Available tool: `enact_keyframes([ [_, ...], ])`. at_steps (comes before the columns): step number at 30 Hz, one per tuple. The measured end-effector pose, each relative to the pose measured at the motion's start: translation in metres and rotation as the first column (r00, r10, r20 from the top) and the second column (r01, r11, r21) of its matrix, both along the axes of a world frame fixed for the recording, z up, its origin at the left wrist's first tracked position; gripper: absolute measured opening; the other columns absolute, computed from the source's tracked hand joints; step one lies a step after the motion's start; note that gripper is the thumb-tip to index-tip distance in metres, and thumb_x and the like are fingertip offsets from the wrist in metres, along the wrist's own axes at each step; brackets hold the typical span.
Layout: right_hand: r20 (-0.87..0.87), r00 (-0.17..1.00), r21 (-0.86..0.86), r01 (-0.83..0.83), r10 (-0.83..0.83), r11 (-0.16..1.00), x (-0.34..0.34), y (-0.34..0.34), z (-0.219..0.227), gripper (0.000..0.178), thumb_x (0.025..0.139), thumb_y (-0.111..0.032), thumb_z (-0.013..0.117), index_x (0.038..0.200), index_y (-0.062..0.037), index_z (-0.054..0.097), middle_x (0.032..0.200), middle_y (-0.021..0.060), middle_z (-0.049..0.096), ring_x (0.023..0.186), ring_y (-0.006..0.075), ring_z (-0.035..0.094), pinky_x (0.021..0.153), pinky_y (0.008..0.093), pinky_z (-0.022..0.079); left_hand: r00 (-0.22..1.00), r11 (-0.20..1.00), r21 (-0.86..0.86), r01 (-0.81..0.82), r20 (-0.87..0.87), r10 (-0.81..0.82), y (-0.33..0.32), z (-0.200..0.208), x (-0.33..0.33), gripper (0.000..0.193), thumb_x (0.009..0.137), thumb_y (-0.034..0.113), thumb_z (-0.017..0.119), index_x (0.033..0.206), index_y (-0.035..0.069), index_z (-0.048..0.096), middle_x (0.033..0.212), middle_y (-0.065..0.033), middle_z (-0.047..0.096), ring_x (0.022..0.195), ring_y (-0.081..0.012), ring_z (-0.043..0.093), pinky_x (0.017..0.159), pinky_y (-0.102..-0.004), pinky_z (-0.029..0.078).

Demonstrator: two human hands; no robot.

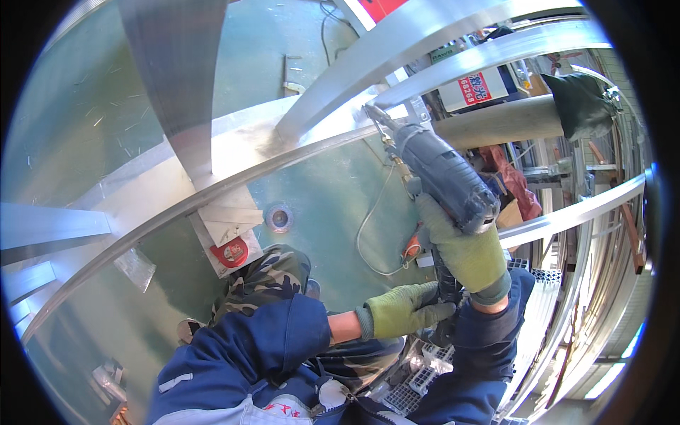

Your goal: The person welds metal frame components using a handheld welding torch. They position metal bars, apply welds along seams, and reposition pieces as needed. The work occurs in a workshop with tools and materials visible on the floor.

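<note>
My right hand [467,251], in a yellow-green glove, is closed on the rear of a dark blue-grey welding gun [443,170]. The gun's narrow metal nozzle reaches up and left, at or very near the seam of a curved silvery metal frame [304,154]. A thin feed tube runs along its side. Below it, my left hand [400,310], gloved alike, has its fingers around the black hose [446,280] hanging from the gun. Flat metal bars [180,85] rise from the frame on the far side.
Beneath the frame lie a tape roll [280,218] and pale plates with a red disc [230,251]. An orange-handled tool [412,248] with a thin cable rests on the floor. To the right are a thick pale tube [503,122], a dark cloth [581,106] and long metal stock.
</note>
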State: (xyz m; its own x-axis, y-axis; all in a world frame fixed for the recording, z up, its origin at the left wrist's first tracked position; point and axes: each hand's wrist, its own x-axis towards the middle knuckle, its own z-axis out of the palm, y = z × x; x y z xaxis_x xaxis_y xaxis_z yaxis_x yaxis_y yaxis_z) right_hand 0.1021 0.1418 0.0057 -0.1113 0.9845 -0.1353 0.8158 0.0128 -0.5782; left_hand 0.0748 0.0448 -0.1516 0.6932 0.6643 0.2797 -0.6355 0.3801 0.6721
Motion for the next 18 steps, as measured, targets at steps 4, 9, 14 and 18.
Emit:
enact_keyframes([
  [4,0.241,0.930,0.120,-0.314,0.279,0.942,0.015,0.007,-0.004,0.028,0.100,-0.016,0.073,0.127,-0.0076,0.074,0.095,0.0012,0.074,0.072,0.0069,0.063,0.064,0.0263,0.052,0.997,0.997,-0.019,0.071,-0.024,-0.071,0.009,0.010,-0.015,0.040,0.111,0.024,0.063,0.144,0.004,0.059,0.125,-0.0048,0.072,0.109,-0.0098,0.064,0.096,-0.0321,0.054],
  [9,0.228,0.958,0.012,-0.183,0.176,0.983,0.011,0.009,0.001,0.029,0.101,-0.019,0.074,0.128,-0.0088,0.074,0.096,0.0008,0.073,0.072,0.0067,0.063,0.063,0.0265,0.052,0.996,0.993,-0.081,0.085,0.009,-0.084,0.008,0.008,-0.008,0.037,0.111,0.026,0.063,0.141,0.005,0.061,0.120,-0.0038,0.072,0.104,-0.0108,0.067,0.091,-0.0318,0.055],
  [14,0.155,0.988,-0.056,0.019,-0.010,0.998,0.004,0.005,-0.002,0.031,0.101,-0.019,0.075,0.130,-0.0089,0.073,0.097,0.0006,0.074,0.071,0.0066,0.062,0.063,0.0265,0.052,0.995,0.997,0.064,-0.037,-0.092,0.043,0.008,0.003,-0.011,0.036,0.110,0.027,0.063,0.139,0.004,0.063,0.122,-0.0081,0.073,0.110,-0.0161,0.067,0.097,-0.0355,0.053],
  [18,0.123,0.992,-0.058,-0.006,0.013,0.998,0.007,0.007,-0.004,0.031,0.100,-0.017,0.075,0.130,-0.0085,0.073,0.098,0.0003,0.073,0.071,0.0063,0.061,0.062,0.0263,0.051,0.994,0.996,0.079,-0.043,-0.101,0.051,0.007,0.000,-0.007,0.037,0.111,0.029,0.062,0.138,0.004,0.065,0.124,-0.0107,0.072,0.113,-0.0187,0.066,0.100,-0.0371,0.051],
])
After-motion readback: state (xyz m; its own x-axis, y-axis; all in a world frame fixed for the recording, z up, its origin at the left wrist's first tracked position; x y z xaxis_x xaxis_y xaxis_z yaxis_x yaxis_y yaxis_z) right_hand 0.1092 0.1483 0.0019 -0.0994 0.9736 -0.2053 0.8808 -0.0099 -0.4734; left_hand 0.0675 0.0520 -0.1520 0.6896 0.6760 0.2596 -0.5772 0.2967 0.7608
